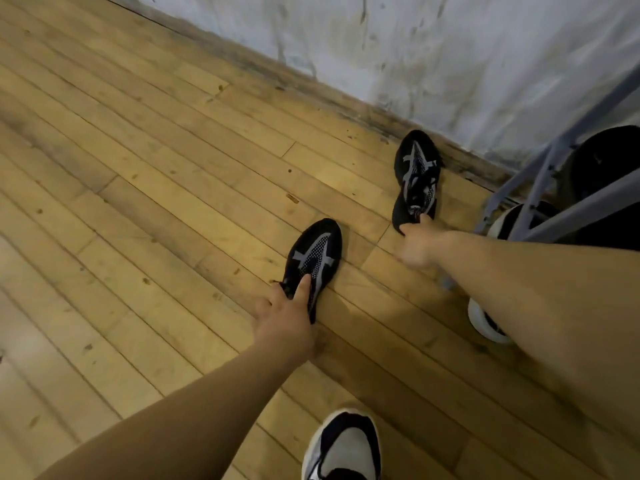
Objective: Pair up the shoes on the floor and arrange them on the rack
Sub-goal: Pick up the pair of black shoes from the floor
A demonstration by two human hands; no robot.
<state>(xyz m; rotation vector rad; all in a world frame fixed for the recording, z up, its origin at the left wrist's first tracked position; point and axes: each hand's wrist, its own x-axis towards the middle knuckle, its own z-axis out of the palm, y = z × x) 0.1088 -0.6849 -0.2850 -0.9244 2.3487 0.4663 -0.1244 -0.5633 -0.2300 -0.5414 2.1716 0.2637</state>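
Two matching black shoes with grey straps lie on the wooden floor. The near shoe points away from me, and my left hand grips its heel end, thumb inside the opening. The far shoe lies near the wall, and my right hand holds its heel, fingers curled around the rim. A grey metal rack stands at the right edge, with dark shoes on its shelves.
A white-and-black sneaker sits at the bottom centre, and another white-soled shoe peeks out under my right forearm. The white scuffed wall runs along the back. Wooden floorboards stretch to the left.
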